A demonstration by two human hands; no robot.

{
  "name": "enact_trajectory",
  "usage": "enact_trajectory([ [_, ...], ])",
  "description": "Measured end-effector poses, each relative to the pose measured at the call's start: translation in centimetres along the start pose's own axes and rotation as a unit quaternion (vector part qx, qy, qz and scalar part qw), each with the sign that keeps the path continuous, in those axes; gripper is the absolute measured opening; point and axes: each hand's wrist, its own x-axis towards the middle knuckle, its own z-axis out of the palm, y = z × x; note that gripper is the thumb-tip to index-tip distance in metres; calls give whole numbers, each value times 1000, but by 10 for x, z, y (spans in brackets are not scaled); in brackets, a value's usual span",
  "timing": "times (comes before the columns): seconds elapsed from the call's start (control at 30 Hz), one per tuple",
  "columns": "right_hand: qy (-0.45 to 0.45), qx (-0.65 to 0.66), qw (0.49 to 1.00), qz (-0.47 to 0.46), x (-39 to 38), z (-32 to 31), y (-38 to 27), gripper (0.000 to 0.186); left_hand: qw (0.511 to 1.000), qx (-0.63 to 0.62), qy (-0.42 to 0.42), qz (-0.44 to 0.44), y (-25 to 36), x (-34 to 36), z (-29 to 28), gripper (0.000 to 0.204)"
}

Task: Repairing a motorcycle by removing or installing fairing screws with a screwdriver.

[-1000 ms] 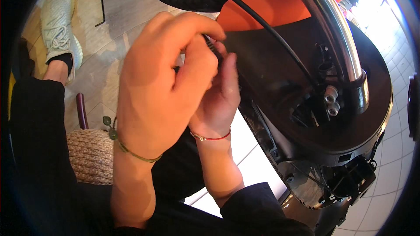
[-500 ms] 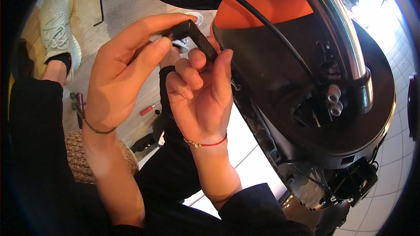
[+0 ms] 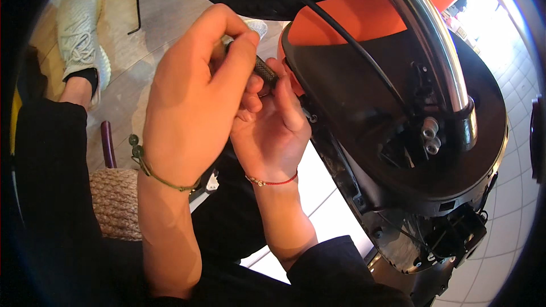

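Far left of the grip, a pale shoe [image 3: 74, 28] rests on the wooden floor [image 3: 162, 0]. Nearer, below and left of the left grip, a purple rod [image 3: 108, 143] stands by a woven seat [image 3: 115, 202]; above it, a black hex key [image 3: 137, 8] lies on the floor. The left hand [image 3: 187, 94] is closed in a pinch on the upper end of a black knurled piece [image 3: 265, 71], though its thumb hides much of that end. The piece slants down from this pinch into the right hand [image 3: 270, 128], whose thumb and fingers are clamped around the lower end. Good handling, I judge, means steadying the lower end with the right fingertips, turning from the left in line with the piece, and easing off if it binds. Right of both grips, just apart, are a black shell [image 3: 341, 74], a silver tube [image 3: 429, 40] and two bolts [image 3: 430, 136].
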Motion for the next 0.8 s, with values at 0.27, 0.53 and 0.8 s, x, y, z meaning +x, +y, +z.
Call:
enact_trajectory([
  [0.27,-71,35,996,29,-2,4,-4,26,978,-107,-109,139,-10,-6,1,18],
  [0.53,-22,-80,997,1,2,-4,0,30,989,63,-54,120,-26,-2,-23,18],
  [0.8,-97,-12,995,20,-1,2,-5,32,926,156,-153,307,-7,1,-28,22],
])
